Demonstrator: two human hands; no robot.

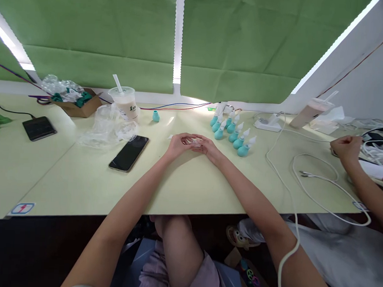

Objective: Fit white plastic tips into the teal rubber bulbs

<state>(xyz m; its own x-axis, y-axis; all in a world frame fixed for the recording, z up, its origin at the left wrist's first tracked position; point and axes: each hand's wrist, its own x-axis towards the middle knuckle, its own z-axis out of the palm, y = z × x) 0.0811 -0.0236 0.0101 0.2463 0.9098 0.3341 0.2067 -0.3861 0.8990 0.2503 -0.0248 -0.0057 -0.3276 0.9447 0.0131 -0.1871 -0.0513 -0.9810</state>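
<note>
My left hand [178, 145] and my right hand [210, 148] meet over the middle of the table, fingers bent inward. Between their fingertips is a small whitish, translucent piece [196, 142]; its exact kind is partly hidden by the fingers. Another small white bit [170, 136] lies just left of my left hand. To the right of my right hand stand two rows of small turquoise bulb-shaped bases, several with white flame-shaped tips, the nearest base [242, 151] among them. A lone turquoise base [156, 116] without a tip stands farther back on the left.
A phone [129, 153], a crumpled plastic bag [100, 129] and a milky drink cup [125, 104] are on the left, before a cardboard box [82, 107]. White cables [275, 164] and a power strip [268, 124] lie right, near another person's hand [348, 149].
</note>
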